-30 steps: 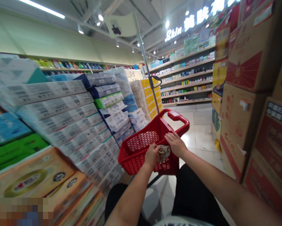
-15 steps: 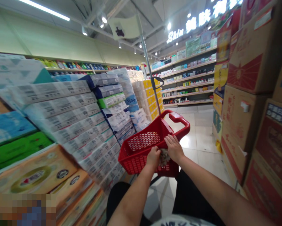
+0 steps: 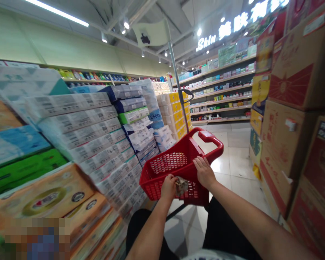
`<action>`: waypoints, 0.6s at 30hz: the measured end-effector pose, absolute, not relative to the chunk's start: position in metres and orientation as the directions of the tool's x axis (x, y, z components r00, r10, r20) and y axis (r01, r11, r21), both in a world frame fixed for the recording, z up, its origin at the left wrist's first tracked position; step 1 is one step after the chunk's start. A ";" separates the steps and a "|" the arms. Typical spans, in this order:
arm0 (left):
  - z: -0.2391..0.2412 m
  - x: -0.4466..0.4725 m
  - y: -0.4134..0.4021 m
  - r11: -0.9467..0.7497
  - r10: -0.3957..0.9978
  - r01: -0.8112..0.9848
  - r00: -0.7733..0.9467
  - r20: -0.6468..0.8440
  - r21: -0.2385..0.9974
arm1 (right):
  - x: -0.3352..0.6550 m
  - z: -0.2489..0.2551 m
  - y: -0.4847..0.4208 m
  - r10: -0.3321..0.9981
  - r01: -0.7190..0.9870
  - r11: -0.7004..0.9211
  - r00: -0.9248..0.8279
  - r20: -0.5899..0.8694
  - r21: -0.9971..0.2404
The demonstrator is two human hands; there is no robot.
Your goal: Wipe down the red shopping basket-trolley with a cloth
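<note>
A red plastic shopping cart (image 3: 150,188) with perforated sides stands tilted in view before me. My left hand (image 3: 168,187) is closed on a crumpled, brownish-grey cloth (image 3: 182,185), which lies against the cart's near side just below the rim. To the right of it, my right hand (image 3: 205,174) lies over the near rim, its fingers hooked over the edge and its thumb hidden. The cart's curved handle (image 3: 218,147) rises beyond that hand. A pole (image 3: 175,72) carrying a pale flag (image 3: 153,33) stands up behind the cart.
Stacked tissue packs (image 3: 97,133) line the left side, with orange packs (image 3: 40,195) nearest me. Cardboard cartons (image 3: 280,133) are piled on the right. A tiled aisle (image 3: 239,162) leads to stocked shelves (image 3: 222,95) at the back. My knees are close below the cart.
My left hand has slid left along the cart's side with the cloth, away from my right hand. My right hand keeps its place on the rim. The whole view has shifted slightly.
</note>
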State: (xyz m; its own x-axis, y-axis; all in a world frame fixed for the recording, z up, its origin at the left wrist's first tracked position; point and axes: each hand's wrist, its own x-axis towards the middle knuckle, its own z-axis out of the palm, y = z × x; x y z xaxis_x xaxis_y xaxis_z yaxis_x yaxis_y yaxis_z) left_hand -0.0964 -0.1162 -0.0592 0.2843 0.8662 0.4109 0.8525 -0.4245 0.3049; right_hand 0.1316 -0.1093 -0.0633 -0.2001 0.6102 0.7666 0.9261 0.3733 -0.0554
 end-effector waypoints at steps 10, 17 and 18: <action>-0.056 -0.102 -0.120 -0.354 0.911 0.882 0.249 0.330 0.311 | 0.124 -0.056 -0.115 0.663 0.954 0.301 -0.211 0.718 0.003; -0.060 -0.107 -0.113 -0.440 0.843 0.847 0.276 0.462 0.297 | 0.098 -0.049 -0.108 0.682 0.868 0.493 -0.434 0.588 0.069; -0.063 -0.111 -0.113 -0.420 0.858 0.857 0.268 0.438 0.299 | 0.094 -0.049 -0.108 0.700 0.878 0.478 -0.409 0.586 0.042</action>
State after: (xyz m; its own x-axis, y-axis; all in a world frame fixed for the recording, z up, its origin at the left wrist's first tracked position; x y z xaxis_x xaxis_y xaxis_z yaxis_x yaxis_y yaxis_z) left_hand -0.1108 -0.1129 -0.0630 0.2678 0.8584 0.4376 0.8569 -0.4198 0.2991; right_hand 0.0945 -0.1084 -0.0490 -0.4086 0.6997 0.5861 0.8776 0.4776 0.0416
